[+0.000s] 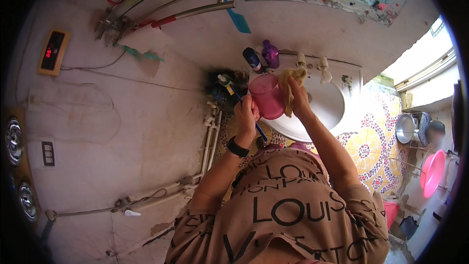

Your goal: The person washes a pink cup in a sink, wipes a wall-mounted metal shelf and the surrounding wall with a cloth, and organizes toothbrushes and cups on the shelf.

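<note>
Our left hand [247, 115] clasps pink mug [271, 100] over left of sink [330, 110]; our right hand [299, 99] grips cloth [287, 88] against mug's side. We see black lettering [255, 211] on brown shirt [293, 193], red digits [48, 53] on display [53, 48].

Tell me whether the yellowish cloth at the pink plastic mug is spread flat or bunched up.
Bunched up: the yellowish cloth looks creased and irregular, gathered under the right hand against the pink mug.
</note>
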